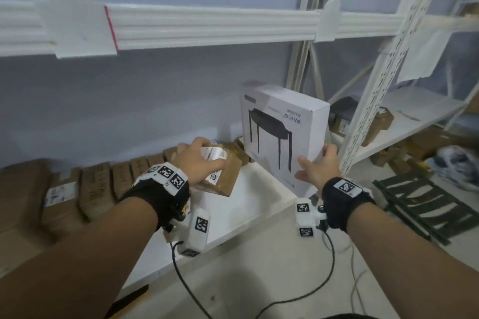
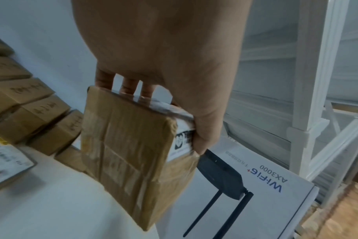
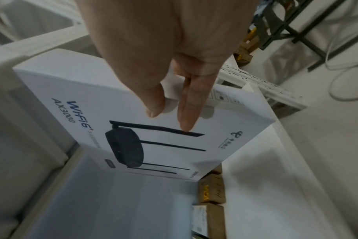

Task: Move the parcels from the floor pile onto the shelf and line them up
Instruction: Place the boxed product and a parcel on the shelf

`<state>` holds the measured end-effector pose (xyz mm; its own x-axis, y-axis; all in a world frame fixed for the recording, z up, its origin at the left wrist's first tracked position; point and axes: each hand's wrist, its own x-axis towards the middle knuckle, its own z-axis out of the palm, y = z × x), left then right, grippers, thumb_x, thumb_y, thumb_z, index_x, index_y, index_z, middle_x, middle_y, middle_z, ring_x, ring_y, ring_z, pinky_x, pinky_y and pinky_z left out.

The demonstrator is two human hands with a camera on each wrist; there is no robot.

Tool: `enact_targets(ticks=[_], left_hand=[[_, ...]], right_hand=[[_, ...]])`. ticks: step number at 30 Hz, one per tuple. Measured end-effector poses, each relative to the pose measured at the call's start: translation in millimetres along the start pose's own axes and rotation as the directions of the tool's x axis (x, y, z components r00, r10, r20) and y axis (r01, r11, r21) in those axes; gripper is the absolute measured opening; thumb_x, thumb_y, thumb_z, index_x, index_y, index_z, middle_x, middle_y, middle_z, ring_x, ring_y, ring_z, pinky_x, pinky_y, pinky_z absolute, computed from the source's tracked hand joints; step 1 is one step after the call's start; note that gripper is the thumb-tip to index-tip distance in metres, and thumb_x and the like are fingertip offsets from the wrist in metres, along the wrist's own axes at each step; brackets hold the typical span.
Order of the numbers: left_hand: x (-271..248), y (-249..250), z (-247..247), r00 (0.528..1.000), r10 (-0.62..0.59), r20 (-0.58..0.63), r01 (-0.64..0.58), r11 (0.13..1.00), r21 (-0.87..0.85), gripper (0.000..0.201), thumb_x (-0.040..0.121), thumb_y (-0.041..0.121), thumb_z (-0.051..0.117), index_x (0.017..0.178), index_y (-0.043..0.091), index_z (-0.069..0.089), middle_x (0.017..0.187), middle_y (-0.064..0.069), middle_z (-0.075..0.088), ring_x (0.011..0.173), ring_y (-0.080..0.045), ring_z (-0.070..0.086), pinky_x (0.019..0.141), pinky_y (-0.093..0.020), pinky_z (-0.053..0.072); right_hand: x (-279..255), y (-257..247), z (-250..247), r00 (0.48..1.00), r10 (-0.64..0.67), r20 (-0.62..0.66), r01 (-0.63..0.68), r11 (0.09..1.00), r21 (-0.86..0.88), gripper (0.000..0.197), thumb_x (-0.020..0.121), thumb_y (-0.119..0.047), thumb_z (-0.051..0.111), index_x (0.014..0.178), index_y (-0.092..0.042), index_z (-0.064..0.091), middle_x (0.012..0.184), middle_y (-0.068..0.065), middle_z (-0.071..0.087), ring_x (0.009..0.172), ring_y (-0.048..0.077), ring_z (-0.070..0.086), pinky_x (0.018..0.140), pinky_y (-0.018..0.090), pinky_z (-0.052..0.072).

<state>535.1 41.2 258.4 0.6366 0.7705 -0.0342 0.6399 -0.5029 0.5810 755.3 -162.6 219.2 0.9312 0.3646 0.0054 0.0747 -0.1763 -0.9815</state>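
Standing on end at the right end of the white shelf (image 1: 261, 189), the white Wi-Fi router box (image 1: 285, 132) looked the likelier thing to go over: the right hand (image 1: 320, 166) steadied it only at its lower right corner, thumb on the printed face and fingers wrapped behind the edge, so a careless release might have let it tip forward off the board. The left hand (image 1: 199, 160) gripped a taped brown parcel (image 1: 220, 176) from above, tilted, with its low corner near or just on the shelf; swung wide, it could have knocked the router box or upset the row of brown cartons (image 1: 108, 181) lined along the wall. Whether the parcel actually touched the shelf I could not tell. The router box's base was hidden behind the right wrist, the floor pile lay mostly out of sight, and the label print was too blurred to read.
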Motion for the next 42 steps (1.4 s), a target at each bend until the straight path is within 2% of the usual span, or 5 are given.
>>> enact_targets(ticks=[11,25,33,39,42], left_hand=[[111.6,71.4,47.8,0.995,0.103,0.002,-0.102,0.990,0.099,0.070,0.067,0.063,0.073,0.128,0.041,0.046,0.121,-0.008,0.044,0.111,-0.032,0.049,0.099,-0.042,0.045],[189.3,43.0,144.7,0.984,0.100,0.144,-0.124,0.978,0.167,0.072,0.058,0.068,0.069,0.121,0.047,0.042,0.124,0.000,0.041,0.117,-0.024,0.045,0.100,-0.044,0.046],[211.5,36.8,169.4,0.983,0.082,0.166,-0.112,0.977,0.183,0.068,0.064,0.064,0.073,0.123,0.048,0.042,0.112,0.005,0.033,0.116,-0.025,0.046,0.100,-0.043,0.045],[203.5,32.3,163.7,0.982,0.061,0.177,-0.091,0.982,0.167,0.054,0.064,0.063,0.074,0.104,0.054,0.039,0.112,0.002,0.037,0.113,-0.026,0.046,0.097,-0.042,0.046],[190.9,27.8,154.2,0.981,0.044,0.190,-0.076,0.983,0.165,0.062,0.058,0.069,0.070,0.111,0.055,0.040,0.120,-0.001,0.040,0.115,-0.027,0.046,0.100,-0.044,0.045]], right_hand=[[137.0,30.6,-19.5,0.979,0.133,-0.157,-0.099,0.973,0.211,0.054,0.085,-0.003,0.069,0.117,-0.029,0.034,0.129,0.012,0.050,0.095,0.039,0.067,0.067,0.042,0.063],[280.9,112.6,18.5,0.931,0.326,-0.168,-0.260,0.910,0.324,0.051,0.084,-0.007,0.072,0.128,-0.014,0.047,0.109,0.011,0.065,0.062,0.026,0.070,0.049,0.027,0.056],[299.8,142.6,34.2,0.939,0.282,-0.195,-0.191,0.902,0.387,0.062,0.087,-0.004,0.066,0.141,-0.019,0.039,0.119,0.018,0.063,0.055,0.022,0.059,0.057,0.031,0.056],[282.3,136.4,31.2,0.913,0.371,-0.171,-0.198,0.768,0.609,0.069,0.087,0.009,0.058,0.142,-0.024,0.033,0.126,0.008,0.050,0.097,0.030,0.066,0.084,0.039,0.060],[271.4,121.8,38.3,0.914,0.352,-0.202,-0.202,0.826,0.526,0.066,0.084,0.002,0.058,0.139,-0.024,0.032,0.123,0.011,0.051,0.089,0.023,0.061,0.076,0.033,0.055]])
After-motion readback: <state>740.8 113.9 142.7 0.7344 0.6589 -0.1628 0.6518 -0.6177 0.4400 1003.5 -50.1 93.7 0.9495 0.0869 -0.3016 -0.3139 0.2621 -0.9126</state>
